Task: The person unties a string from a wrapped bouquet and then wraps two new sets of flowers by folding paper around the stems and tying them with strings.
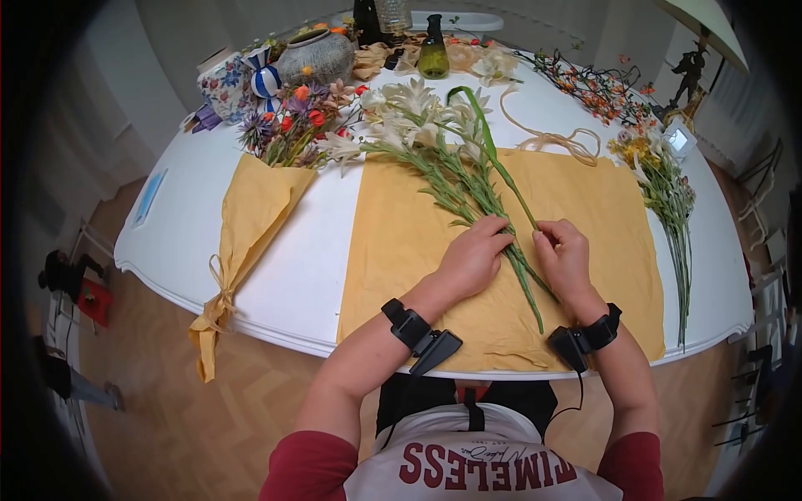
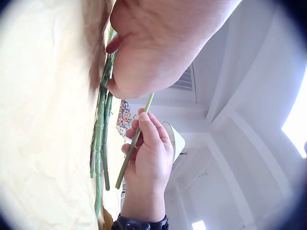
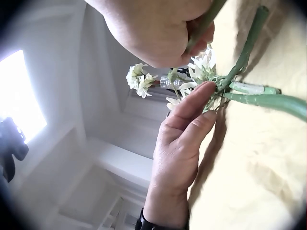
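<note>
A bunch of white flowers (image 1: pixel 409 108) with green stems (image 2: pixel 100 139) lies slantwise over a sheet of tan wrapping paper (image 1: pixel 401 292). My left hand (image 1: pixel 478 259) holds these stems near their lower part, thumb and fingers around them, as the right wrist view of the left hand (image 3: pixel 175 153) shows. My right hand (image 1: pixel 565 259) pinches a single green stem (image 1: pixel 518 194) with a long, folded-over top, just right of the bunch. In the left wrist view the right hand (image 2: pixel 151 158) has this stem between thumb and fingers, its cut end pointing down.
A wrapped, tied bouquet (image 1: pixel 259 200) lies at left. Behind stand a grey pot (image 1: pixel 317 63), a floral vase (image 1: pixel 224 86) and a green glass bottle (image 1: pixel 433 54). Twine (image 1: pixel 576 146), loose flowers (image 1: pixel 668 192) and orange-berried branches (image 1: pixel 593 88) lie right, near a lamp (image 1: pixel 706 29).
</note>
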Available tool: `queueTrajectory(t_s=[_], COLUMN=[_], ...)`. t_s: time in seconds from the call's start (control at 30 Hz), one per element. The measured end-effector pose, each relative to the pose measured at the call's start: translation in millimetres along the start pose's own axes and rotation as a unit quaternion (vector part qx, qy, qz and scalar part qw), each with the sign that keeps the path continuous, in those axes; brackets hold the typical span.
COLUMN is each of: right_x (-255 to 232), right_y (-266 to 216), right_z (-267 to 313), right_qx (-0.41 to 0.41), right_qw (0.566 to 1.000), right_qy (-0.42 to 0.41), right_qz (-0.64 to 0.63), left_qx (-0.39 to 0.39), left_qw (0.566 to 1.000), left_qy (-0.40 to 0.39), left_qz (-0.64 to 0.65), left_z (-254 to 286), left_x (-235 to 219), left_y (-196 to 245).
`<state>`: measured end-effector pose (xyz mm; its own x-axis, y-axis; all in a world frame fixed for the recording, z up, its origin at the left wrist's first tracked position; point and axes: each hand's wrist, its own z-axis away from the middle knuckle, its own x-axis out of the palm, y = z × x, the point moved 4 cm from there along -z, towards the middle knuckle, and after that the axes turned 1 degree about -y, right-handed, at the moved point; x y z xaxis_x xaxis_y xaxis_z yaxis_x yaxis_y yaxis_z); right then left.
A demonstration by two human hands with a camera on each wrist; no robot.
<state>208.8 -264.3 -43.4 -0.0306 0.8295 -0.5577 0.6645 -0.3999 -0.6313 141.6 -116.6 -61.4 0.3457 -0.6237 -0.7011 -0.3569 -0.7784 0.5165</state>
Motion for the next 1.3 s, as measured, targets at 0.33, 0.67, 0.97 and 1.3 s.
queueTrajectory(t_s=[0.33, 0.67, 0.97, 1.3], right_x=[15.5, -14.0, -217.9, -274.2], right_y=[0.1, 9.1, 148.0, 216.7], right_z=[13.5, 7.8, 25.9, 85.9], right_qx=[-0.06, -0.023, 0.139, 0.373], right_qw=[0.978, 0.984, 0.924, 0.81], right_qy=[-0.13, -0.166, 0.195, 0.18], right_qz=[0.151, 0.065, 0.298, 0.416], left_qx=[0.045, 0.059, 0.058, 0.045], left_qw=[0.997, 0.991, 0.99, 0.987], left_qy=[0.062, -0.095, -0.112, -0.139], left_qz=[0.016, -0.07, -0.065, -0.061], left_z=[-6.2, 1.9, -0.9, -1.7], left_x=[-8.4, 16.2, 15.1, 14.4], left_y=[12.7, 0.7, 7.1, 10.9])
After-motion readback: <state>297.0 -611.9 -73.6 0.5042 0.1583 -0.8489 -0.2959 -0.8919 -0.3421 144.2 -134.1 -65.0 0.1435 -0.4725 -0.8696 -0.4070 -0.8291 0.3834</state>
